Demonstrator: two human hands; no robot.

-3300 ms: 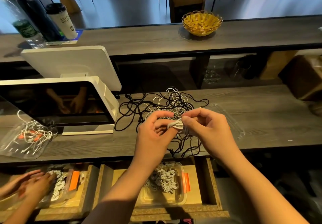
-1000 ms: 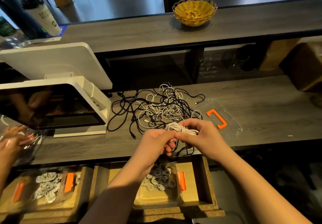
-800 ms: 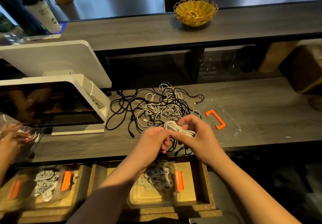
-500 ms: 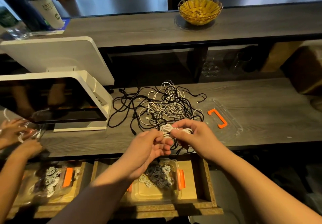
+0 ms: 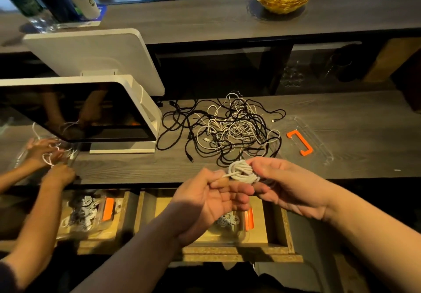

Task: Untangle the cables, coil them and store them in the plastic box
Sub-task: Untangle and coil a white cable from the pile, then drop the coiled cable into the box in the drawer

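We are holding a coiled white cable (image 5: 242,171) above the front edge of the counter (image 5: 355,128), our right hand (image 5: 287,184) gripping the bundle while our left hand (image 5: 210,198) is pinching its loose end. Below our hands, the plastic box (image 5: 230,230) is sitting in an open drawer (image 5: 276,231), holding coiled cables. Behind the coil, the tangled cables (image 5: 230,131) are lying on the counter, beside a clear lid (image 5: 306,143). At far left, another person's hands (image 5: 49,156) are working with a white cable.
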